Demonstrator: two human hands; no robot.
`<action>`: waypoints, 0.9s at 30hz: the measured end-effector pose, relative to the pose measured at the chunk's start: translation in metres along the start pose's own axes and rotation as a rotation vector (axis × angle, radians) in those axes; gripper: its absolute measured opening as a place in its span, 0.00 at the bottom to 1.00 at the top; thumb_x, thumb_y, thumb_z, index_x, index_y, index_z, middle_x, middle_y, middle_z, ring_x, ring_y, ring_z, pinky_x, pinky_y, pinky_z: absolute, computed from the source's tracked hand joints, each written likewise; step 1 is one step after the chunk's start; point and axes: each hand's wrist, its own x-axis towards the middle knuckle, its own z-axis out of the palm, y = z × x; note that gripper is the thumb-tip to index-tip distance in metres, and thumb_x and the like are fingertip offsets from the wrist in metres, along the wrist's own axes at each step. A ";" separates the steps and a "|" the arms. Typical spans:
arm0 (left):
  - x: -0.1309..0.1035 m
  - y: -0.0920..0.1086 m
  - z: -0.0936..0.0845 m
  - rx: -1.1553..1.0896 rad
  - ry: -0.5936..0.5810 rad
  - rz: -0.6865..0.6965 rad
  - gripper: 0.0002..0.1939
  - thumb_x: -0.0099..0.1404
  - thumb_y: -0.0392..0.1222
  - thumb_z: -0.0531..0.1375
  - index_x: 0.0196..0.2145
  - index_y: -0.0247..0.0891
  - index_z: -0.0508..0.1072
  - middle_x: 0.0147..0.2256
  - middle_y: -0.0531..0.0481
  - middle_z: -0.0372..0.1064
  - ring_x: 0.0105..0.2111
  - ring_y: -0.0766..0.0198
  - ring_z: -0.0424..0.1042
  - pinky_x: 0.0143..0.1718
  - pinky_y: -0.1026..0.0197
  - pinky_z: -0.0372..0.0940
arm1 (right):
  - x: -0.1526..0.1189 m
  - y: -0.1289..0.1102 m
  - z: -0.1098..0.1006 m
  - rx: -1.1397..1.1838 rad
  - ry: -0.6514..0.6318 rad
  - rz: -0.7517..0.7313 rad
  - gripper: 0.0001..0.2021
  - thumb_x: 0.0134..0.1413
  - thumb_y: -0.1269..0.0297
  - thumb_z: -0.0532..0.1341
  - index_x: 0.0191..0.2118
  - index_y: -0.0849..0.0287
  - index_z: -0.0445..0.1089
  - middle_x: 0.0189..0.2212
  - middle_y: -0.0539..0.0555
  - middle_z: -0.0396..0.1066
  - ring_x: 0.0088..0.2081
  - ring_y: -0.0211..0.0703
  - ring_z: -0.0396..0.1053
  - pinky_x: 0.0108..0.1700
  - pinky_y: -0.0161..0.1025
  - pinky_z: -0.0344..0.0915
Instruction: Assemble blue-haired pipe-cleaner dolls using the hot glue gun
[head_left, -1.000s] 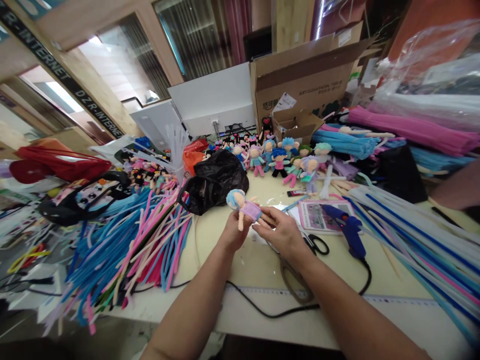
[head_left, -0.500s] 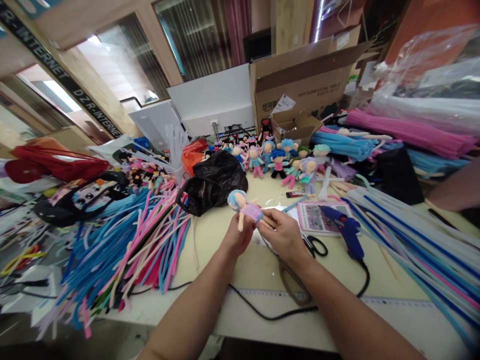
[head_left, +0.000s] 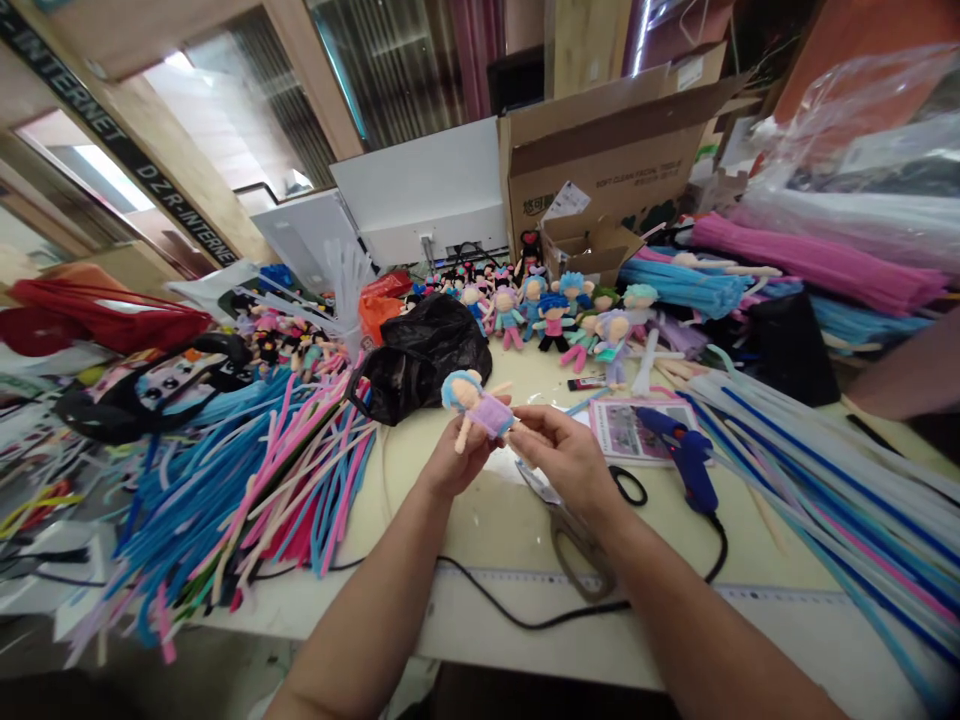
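Note:
A small doll (head_left: pixel 487 413) with light-blue hair, a lilac body and a blue lower edge lies tilted between my two hands, its head to the upper left. My left hand (head_left: pixel 459 462) is closed around its body from below. The fingers of my right hand (head_left: pixel 561 452) pinch the doll's lower end, hiding its legs. Beneath my right hand lie scissors (head_left: pixel 576 555) with brown-grey handles, partly covered. A second, black-handled pair of scissors (head_left: pixel 631 487) shows just right of that hand. Farther right rests a blue glue gun (head_left: pixel 686 460) on a printed card (head_left: pixel 609 440).
Bundles of coloured pipe cleaners (head_left: pixel 202 500) cover the left side, with more pipe cleaners (head_left: pixel 817 490) at right. A black plastic bag (head_left: pixel 431 355) sits behind my hands. Several finished dolls (head_left: pixel 555 320) stand before a cardboard box (head_left: pixel 600 160). A black cord (head_left: pixel 517 620) crosses the front.
Both hands have shifted slightly left with the doll. The right fingers now sit at its lower edge, covering the legs that showed before. More of the brown-grey scissors is visible.

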 end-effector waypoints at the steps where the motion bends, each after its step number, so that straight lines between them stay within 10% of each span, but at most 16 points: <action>1: 0.000 -0.001 0.000 -0.012 0.008 -0.006 0.30 0.47 0.50 0.71 0.47 0.36 0.74 0.39 0.46 0.73 0.35 0.65 0.69 0.37 0.63 0.63 | -0.001 0.000 0.000 -0.025 0.009 -0.014 0.16 0.49 0.58 0.65 0.43 0.58 0.72 0.32 0.52 0.75 0.31 0.40 0.70 0.31 0.36 0.67; 8: 0.004 -0.004 0.006 -0.095 0.149 -0.015 0.20 0.53 0.48 0.67 0.40 0.33 0.75 0.34 0.48 0.73 0.33 0.65 0.71 0.39 0.62 0.65 | 0.002 -0.002 -0.004 -0.126 0.049 -0.058 0.11 0.52 0.57 0.62 0.38 0.58 0.75 0.32 0.52 0.75 0.33 0.40 0.71 0.37 0.39 0.68; 18: 0.002 -0.001 0.006 -0.005 0.043 -0.095 0.19 0.55 0.48 0.65 0.40 0.31 0.75 0.30 0.46 0.74 0.28 0.63 0.71 0.32 0.61 0.66 | 0.009 0.006 -0.013 -0.158 0.042 0.000 0.09 0.45 0.58 0.66 0.30 0.58 0.77 0.25 0.51 0.75 0.28 0.41 0.71 0.34 0.39 0.69; 27: 0.000 0.000 0.006 0.153 0.119 -0.128 0.19 0.48 0.49 0.67 0.32 0.32 0.73 0.20 0.56 0.63 0.16 0.73 0.57 0.17 0.67 0.50 | 0.008 0.010 -0.021 -0.491 -0.042 -0.272 0.06 0.52 0.62 0.63 0.34 0.55 0.78 0.30 0.52 0.77 0.32 0.43 0.73 0.37 0.40 0.68</action>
